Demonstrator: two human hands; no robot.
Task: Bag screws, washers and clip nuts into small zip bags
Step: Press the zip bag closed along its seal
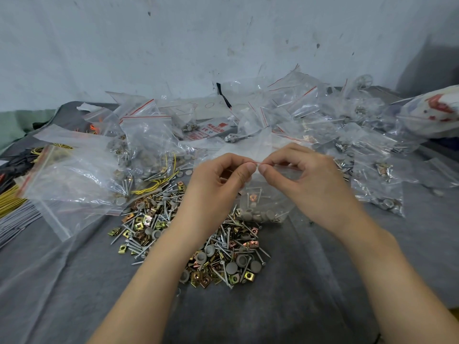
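A small clear zip bag (267,202) with a red seal line hangs upright between my hands, above the pile. It holds grey washers, a few screws and a copper clip nut at its bottom. My left hand (218,184) pinches the seal strip with thumb and forefinger at the left. My right hand (305,177) pinches the same strip right beside it, thumbs almost touching. Below them lies a loose pile of screws, grey washers and brass clip nuts (188,242) on the grey cloth (310,281).
Filled small zip bags (347,125) are heaped behind and to the right. Larger clear bags (74,177) lie at the left, with yellow wire ties (10,199) beside them. A pale wall (198,45) stands close behind the table.
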